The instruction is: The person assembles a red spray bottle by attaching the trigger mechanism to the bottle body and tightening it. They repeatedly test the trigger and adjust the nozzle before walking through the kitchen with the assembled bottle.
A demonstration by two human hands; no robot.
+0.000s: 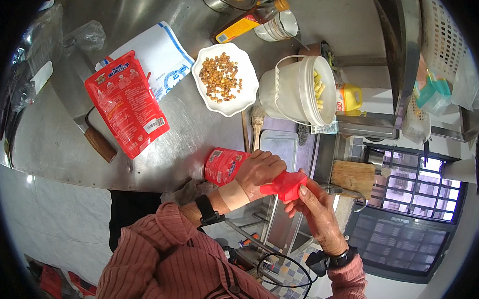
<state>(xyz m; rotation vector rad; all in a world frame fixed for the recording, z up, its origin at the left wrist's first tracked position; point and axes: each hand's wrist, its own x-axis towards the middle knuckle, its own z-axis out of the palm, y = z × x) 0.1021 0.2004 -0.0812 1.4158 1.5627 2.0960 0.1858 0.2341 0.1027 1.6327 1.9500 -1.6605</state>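
Both my hands are raised at the near edge of the steel counter (184, 135). Between them is a crumpled red plastic piece (287, 185), too bunched up to name more closely. My left hand (260, 170) is curled against one side of it, with some fingers hidden. My right hand (314, 205) pinches the other side under its thumb. Behind my left hand stands a small red printed packet (224, 164), partly covered. A larger red pouch (126, 106) lies on a white printed bag (151, 55). Beyond my hands, a white scalloped plate (248, 76) holds small brown beans or nuts (218, 75).
A cleaver's wooden handle (99, 144) points towards the counter edge. Near the plate are a white bucket (285, 88) with pale yellow-green pieces, a brush (257, 124), a sauce bottle (244, 23) and stacked bowls (273, 28). A cutting board (353, 179) stands by the sink tap (360, 205).
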